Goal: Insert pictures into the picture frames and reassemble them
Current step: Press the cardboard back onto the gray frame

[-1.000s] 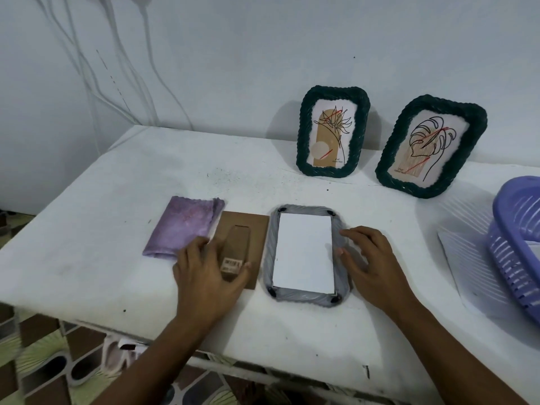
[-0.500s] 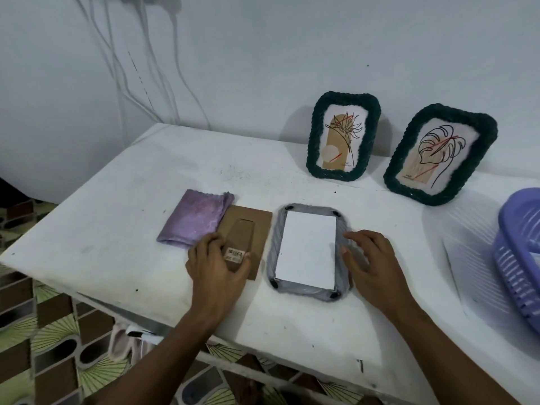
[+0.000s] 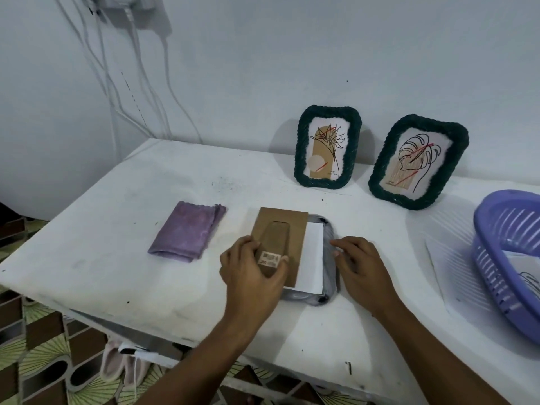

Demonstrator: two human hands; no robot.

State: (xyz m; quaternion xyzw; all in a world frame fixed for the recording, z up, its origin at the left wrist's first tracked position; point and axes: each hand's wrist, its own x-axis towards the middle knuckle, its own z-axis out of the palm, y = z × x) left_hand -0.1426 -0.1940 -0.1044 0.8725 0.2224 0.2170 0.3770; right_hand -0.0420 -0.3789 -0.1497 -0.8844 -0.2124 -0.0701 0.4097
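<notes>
Picture frame (image 3: 328,258), a grey one lying face down near the front edge of the white table (image 3: 117,229), is receiving its brown backing board (image 3: 287,229). A white picture sheet (image 3: 311,258) is already lying inside the frame. The left hand (image 3: 251,273) is pinching the board's fold-out stand near the barcode label and holding the board partly over the sheet, covering its left portion and overhanging the frame's left side. The right hand (image 3: 356,264) is resting with fingers bent against the frame's right edge, steadying it without gripping. The step in hand appears to be fitting the back; next, the board probably needs sliding right and squaring within the frame's four black corner tabs. Two green frames (image 3: 327,147) with pictures are leaning against the far wall. A folded purple cloth (image 3: 187,235) is lying to the left, and a purple basket (image 3: 508,258) is sitting at the right.
</notes>
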